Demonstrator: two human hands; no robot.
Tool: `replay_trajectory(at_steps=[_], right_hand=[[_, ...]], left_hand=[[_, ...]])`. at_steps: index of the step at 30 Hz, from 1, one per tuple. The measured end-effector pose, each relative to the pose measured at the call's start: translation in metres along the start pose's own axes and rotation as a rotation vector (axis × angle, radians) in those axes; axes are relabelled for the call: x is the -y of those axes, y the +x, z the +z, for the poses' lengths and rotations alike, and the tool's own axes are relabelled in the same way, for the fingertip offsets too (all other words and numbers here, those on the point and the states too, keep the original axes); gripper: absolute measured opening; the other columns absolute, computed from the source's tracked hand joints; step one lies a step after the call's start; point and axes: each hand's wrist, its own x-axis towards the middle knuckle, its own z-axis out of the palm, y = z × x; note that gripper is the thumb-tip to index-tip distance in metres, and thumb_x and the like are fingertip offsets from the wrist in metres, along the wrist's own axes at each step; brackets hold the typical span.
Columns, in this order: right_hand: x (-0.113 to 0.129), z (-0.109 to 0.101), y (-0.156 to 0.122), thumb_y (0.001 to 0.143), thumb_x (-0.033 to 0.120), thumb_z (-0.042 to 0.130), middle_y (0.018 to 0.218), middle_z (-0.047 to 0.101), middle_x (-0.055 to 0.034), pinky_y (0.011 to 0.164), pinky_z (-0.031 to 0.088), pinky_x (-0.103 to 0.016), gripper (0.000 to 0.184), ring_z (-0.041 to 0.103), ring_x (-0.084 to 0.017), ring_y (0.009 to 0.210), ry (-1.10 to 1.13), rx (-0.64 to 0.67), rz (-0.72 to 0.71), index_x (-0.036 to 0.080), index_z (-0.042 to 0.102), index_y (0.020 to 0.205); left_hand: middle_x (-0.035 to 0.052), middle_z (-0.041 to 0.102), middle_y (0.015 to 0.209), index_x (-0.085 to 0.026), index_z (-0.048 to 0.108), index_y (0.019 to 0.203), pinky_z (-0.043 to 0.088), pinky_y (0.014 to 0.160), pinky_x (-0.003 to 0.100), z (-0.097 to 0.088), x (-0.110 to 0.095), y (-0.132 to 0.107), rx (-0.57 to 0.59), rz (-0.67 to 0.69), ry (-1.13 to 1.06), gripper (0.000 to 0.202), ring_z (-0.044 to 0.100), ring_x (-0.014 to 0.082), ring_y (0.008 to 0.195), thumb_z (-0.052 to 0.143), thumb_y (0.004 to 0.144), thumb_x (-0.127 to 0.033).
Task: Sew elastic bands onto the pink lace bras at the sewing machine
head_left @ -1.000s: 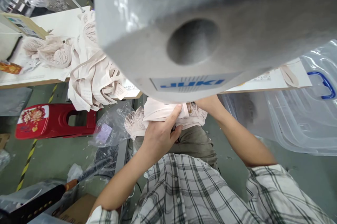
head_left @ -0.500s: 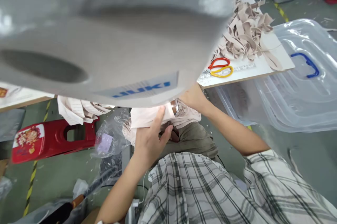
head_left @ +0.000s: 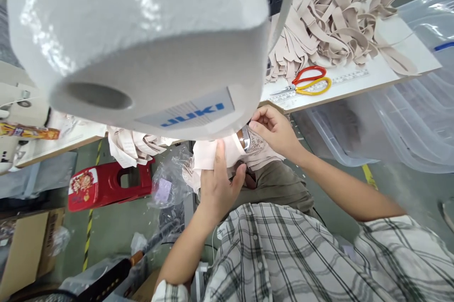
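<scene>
My left hand point(head_left: 220, 184) lies on a pale pink piece of fabric point(head_left: 230, 150), its fingers stretched out and the thumb apart. The fabric sits around the narrow end of a sewing machine point(head_left: 244, 138), and its lace-patterned part point(head_left: 262, 148) hangs to the right over my lap. Just right of that machine end, my right hand point(head_left: 275, 131) is closed, thumb and forefinger pinched together; what they hold is too small to make out. Above both hands, the white JUKI machine head point(head_left: 159, 75) covers the needle area.
On the white table at right lie a heap of beige fabric strips point(head_left: 333, 27), scissors point(head_left: 312, 82) with red and yellow handles, and a ruler point(head_left: 349, 78). Clear plastic boxes point(head_left: 407, 122) stand beyond. More strips point(head_left: 129, 146) hang at left above a red stool point(head_left: 109, 181).
The camera view has shifted, showing more of the machine head and left table. My right hand's fingers, earlier hidden behind the head, now show pinched. My left hand stays on the fabric.
</scene>
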Motion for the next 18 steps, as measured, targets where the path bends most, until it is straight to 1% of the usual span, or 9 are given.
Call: replay_trajectory(at_steps=[4, 7, 10, 14, 18], right_hand=[[0.005, 0.001, -0.01, 0.079, 0.048, 0.074, 0.082, 0.059, 0.0, 0.069, 0.046, -0.03, 0.032, 0.056, -0.014, 0.073, 0.014, 0.049, 0.033, 0.022, 0.056, 0.083], [0.008, 0.001, -0.016, 0.079, 0.042, 0.074, 0.082, 0.058, 0.0002, 0.07, 0.047, -0.03, 0.028, 0.056, -0.014, 0.073, 0.014, 0.075, 0.017, 0.022, 0.055, 0.083], [0.01, 0.002, -0.02, 0.079, 0.038, 0.072, 0.082, 0.058, 0.0002, 0.071, 0.047, -0.03, 0.024, 0.055, -0.014, 0.073, 0.004, 0.084, -0.003, 0.022, 0.054, 0.083], [0.013, 0.001, -0.023, 0.079, 0.036, 0.069, 0.082, 0.059, -0.0002, 0.073, 0.046, -0.031, 0.021, 0.055, -0.014, 0.074, -0.027, 0.078, -0.017, 0.022, 0.054, 0.082], [0.014, 0.001, -0.025, 0.078, 0.037, 0.069, 0.082, 0.059, -0.0008, 0.074, 0.045, -0.032, 0.022, 0.055, -0.015, 0.076, -0.045, 0.072, -0.01, 0.022, 0.053, 0.081]], left_hand=[[0.028, 0.062, 0.133, -0.007, 0.029, 0.155, 0.056, 0.097, 0.046, 0.002, -0.002, 0.001, -0.019, 0.036, 0.007, 0.074, 0.062, 0.0357, 0.126, 0.061, 0.095, -0.036], [0.0273, 0.063, 0.133, -0.008, 0.029, 0.156, 0.056, 0.097, 0.045, 0.003, -0.004, 0.002, -0.022, 0.046, 0.007, 0.073, 0.061, 0.0351, 0.127, 0.061, 0.095, -0.034], [0.0274, 0.061, 0.135, -0.009, 0.029, 0.156, 0.055, 0.099, 0.047, 0.005, -0.005, 0.002, -0.019, 0.051, -0.003, 0.073, 0.06, 0.0358, 0.129, 0.061, 0.095, -0.034], [0.027, 0.06, 0.138, -0.012, 0.027, 0.157, 0.054, 0.1, 0.048, 0.006, -0.005, 0.001, 0.003, 0.035, -0.016, 0.075, 0.058, 0.0365, 0.131, 0.062, 0.095, -0.034], [0.028, 0.059, 0.139, -0.012, 0.026, 0.158, 0.056, 0.098, 0.049, 0.005, -0.008, 0.001, 0.05, 0.005, -0.036, 0.073, 0.059, 0.038, 0.129, 0.059, 0.096, -0.035]])
